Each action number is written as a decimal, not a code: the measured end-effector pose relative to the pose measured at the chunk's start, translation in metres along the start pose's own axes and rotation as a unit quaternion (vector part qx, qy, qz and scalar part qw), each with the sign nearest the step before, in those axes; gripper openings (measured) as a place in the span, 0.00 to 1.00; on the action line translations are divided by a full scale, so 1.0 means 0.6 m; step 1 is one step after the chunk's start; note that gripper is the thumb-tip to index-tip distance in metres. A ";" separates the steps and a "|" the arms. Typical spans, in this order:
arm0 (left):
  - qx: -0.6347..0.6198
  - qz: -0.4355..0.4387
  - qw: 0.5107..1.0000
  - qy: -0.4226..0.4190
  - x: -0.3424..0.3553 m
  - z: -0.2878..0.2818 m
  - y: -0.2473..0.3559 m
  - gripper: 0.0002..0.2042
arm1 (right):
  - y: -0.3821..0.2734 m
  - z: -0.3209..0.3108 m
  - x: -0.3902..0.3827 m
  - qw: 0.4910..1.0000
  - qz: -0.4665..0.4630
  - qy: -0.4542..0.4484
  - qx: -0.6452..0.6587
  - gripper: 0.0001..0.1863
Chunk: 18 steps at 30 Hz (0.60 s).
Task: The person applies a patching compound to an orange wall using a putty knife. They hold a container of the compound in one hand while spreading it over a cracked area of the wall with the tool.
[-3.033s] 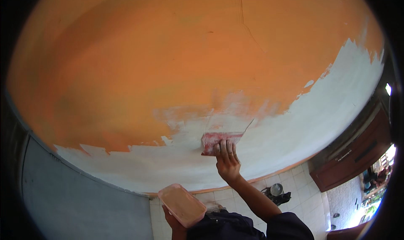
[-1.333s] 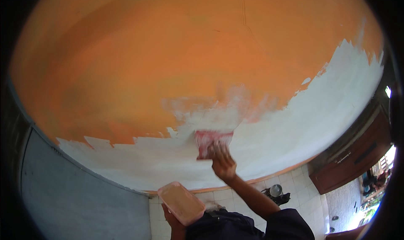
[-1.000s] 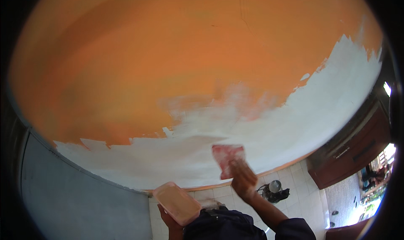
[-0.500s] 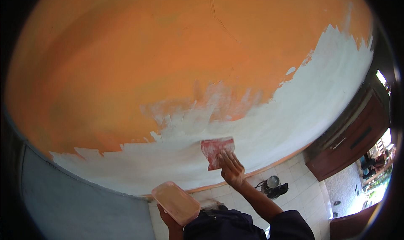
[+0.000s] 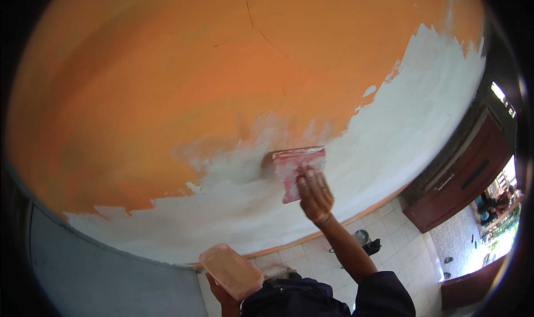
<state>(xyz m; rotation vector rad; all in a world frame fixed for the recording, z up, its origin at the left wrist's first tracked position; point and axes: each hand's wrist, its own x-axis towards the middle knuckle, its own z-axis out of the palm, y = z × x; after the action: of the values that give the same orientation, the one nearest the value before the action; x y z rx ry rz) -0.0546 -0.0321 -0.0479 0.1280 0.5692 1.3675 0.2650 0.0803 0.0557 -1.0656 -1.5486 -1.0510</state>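
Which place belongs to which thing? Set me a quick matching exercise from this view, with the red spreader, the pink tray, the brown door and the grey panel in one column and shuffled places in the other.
Things
1. red spreader
2. pink tray
3. brown door
4. grey panel

Places
A. toward the picture's right edge
B. held in the left hand
C. filling the picture's lower left
D. held in the right hand

Right pairs: 1-D, 2-B, 3-A, 4-C

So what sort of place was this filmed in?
Probably a room in a house, with wall work under way: the orange wall is partly coated white, above a pale tiled floor, and a brown door stands open to daylight.
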 end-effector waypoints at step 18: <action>-0.046 -0.035 0.997 -0.048 0.014 -0.062 -0.008 0.35 | -0.024 -0.063 -0.285 0.960 0.076 -0.236 0.133 0.19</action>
<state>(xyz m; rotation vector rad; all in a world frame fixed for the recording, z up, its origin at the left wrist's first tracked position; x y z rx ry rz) -0.0667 -0.0343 -0.0843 0.0986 0.4262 1.3095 0.2892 0.0161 -0.1059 -1.2792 -1.8837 -0.4803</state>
